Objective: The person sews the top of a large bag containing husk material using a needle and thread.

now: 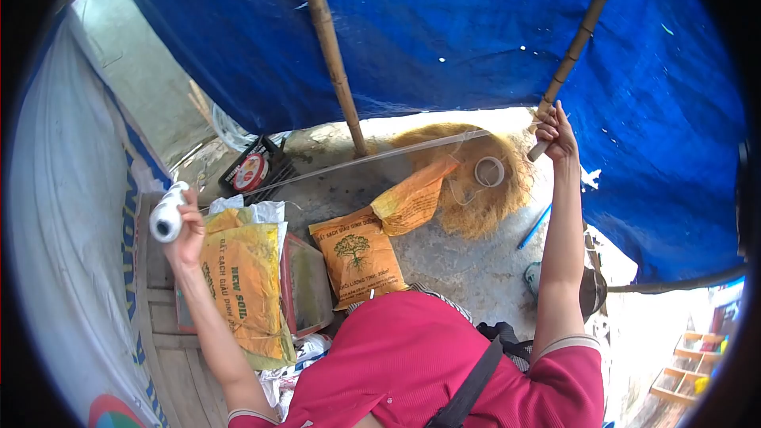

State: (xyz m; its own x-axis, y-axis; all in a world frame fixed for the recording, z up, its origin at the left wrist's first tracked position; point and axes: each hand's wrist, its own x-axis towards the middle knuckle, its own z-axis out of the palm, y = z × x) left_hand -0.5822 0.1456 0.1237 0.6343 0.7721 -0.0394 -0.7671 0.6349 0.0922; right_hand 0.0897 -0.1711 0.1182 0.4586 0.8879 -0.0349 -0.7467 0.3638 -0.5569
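My left hand point(187, 238) is closed around a white spool point(167, 214) at the left. Thin, pale strands point(349, 165) stretch from beside the spool across to my right hand. At the right, my right hand point(557, 135) is at the lower end of a bamboo pole point(572, 51), its fingers curled against the pole where the strands reach it. Behind this pole hangs a blue tarp point(444, 32).
Orange soil bags point(358, 257) and a yellow-orange sack point(242, 285) lie below. Dry straw-coloured fibre point(491, 210) holds a white ring point(489, 171). Another bamboo pole point(329, 43) stands mid-view. A blue stick point(535, 227) lies on the floor. Wooden trays point(688, 368) sit at lower right.
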